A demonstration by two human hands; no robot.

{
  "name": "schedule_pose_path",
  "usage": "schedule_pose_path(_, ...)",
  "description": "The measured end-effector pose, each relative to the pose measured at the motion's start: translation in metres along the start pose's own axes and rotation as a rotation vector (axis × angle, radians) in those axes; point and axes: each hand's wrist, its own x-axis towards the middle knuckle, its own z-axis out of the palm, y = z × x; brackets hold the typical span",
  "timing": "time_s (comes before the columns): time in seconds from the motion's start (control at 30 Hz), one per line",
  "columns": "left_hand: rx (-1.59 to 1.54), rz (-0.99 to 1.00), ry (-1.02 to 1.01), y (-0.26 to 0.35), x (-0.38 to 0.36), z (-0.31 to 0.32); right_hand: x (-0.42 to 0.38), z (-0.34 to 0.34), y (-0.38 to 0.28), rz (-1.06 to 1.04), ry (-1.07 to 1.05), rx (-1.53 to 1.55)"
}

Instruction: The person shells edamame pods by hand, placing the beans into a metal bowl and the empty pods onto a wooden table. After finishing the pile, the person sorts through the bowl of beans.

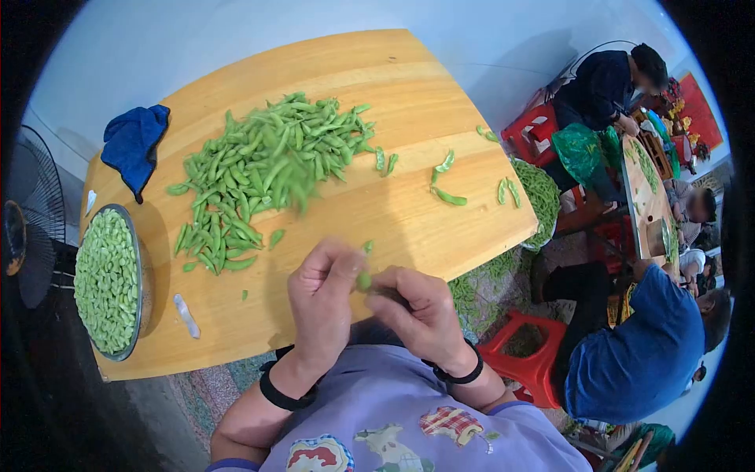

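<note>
My left hand (324,293) and my right hand (417,308) meet in front of my body, fingers closed in a pinch. A green edamame pod (363,281) shows between their fingertips, partly hidden and blurred. Past my hands lies a large heap of edamame pods (259,149) on the wooden table (346,224). Over the heap's near edge a blurred green streak (303,185) shows, perhaps pods in motion. At the left stands a metal bowl (144,295) full of shelled beans (106,279).
A blue cloth (135,145) and a pale strip (186,316) lie on the table. Several loose pods (450,197) are at its right. A fan (35,220) stands left. Pods (480,291) cover floor beside a red stool (523,354). Other people (637,350) sit at another table.
</note>
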Motion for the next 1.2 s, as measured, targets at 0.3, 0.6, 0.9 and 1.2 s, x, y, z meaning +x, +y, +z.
schedule_pose_path(0.3, -0.421, -0.024, -0.388, -0.016, 0.013, -0.016, 0.007, -0.017, 0.005, 0.539, -0.272, 0.912)
schedule_pose_path(0.6, 0.121, -0.225, -0.319, 0.001, 0.01, -0.029, 0.006, -0.009, -0.004, 0.27, -0.048, 0.009)
schedule_pose_path(0.9, 0.288, -0.255, -0.39, 0.005, 0.012, -0.034, 0.011, -0.006, -0.003, 0.111, -0.017, -0.221)
schedule_pose_path(1.2, 1.215, 0.34, -0.35, 0.045, 0.094, -0.066, 0.03, -0.036, 0.016, 0.189, 0.503, -0.297)
